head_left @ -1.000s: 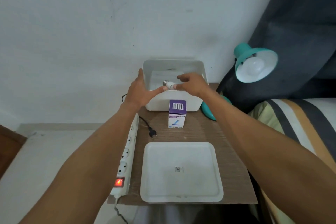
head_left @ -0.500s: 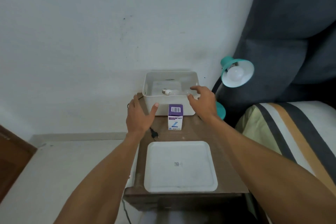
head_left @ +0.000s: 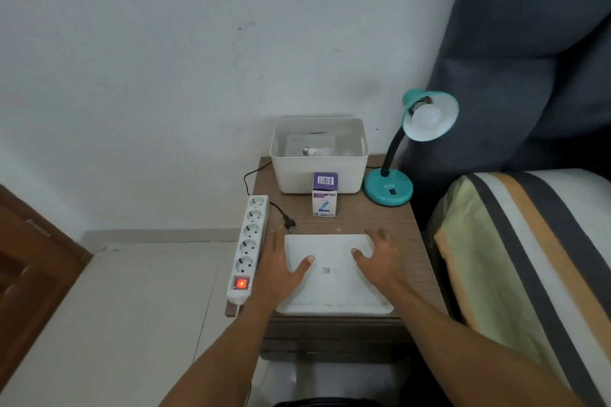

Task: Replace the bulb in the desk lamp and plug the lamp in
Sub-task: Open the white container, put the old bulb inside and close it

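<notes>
Both hands, left [head_left: 281, 269] and right [head_left: 380, 259], were laid flat, fingers spread, on the white tray [head_left: 334, 294]; nothing was gripped.

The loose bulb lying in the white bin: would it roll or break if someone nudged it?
The bulb lies on its side with a rounded body, so it would probably roll. The bin walls should stop it. It looks small and probably light; whether its shell is glass or plastic cannot be told.

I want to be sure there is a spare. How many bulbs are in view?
3: one screwed in the lamp, and two lying in the bin, one left, another right. The purple box may hide another.
</notes>
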`<move>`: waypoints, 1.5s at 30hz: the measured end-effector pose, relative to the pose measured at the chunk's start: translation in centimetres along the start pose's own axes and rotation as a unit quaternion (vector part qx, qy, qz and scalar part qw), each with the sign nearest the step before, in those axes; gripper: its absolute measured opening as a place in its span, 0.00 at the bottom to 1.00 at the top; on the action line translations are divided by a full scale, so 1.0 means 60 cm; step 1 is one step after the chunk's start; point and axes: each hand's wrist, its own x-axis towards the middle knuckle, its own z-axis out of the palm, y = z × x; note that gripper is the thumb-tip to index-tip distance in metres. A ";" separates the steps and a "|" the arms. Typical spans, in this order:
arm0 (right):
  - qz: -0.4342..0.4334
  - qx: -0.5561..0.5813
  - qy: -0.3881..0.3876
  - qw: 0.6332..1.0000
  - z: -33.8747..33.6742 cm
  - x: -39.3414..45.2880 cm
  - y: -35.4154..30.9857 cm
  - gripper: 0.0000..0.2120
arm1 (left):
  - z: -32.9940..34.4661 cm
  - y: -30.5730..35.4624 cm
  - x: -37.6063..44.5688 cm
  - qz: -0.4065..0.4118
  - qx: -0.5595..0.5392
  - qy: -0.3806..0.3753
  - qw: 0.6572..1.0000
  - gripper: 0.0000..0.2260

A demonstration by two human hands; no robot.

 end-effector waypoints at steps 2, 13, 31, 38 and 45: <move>-0.004 -0.032 -0.010 0.999 0.012 -0.014 0.011 0.33 | 0.008 -0.007 -0.017 -0.007 0.016 -0.018 1.000 0.46; -0.024 -0.070 0.011 0.997 0.040 -0.051 0.055 0.34 | 0.033 -0.010 -0.054 -0.037 0.035 -0.029 0.998 0.48; -0.096 0.049 0.143 0.984 -0.066 0.039 -0.096 0.31 | -0.084 0.086 0.053 0.021 -0.042 0.121 0.992 0.49; -0.118 0.045 0.176 0.976 -0.140 0.152 -0.189 0.32 | -0.165 0.152 0.199 0.079 -0.037 0.142 0.986 0.48; -0.100 0.047 0.144 0.983 -0.156 0.255 -0.237 0.33 | -0.179 0.162 0.328 0.083 -0.024 0.116 0.989 0.49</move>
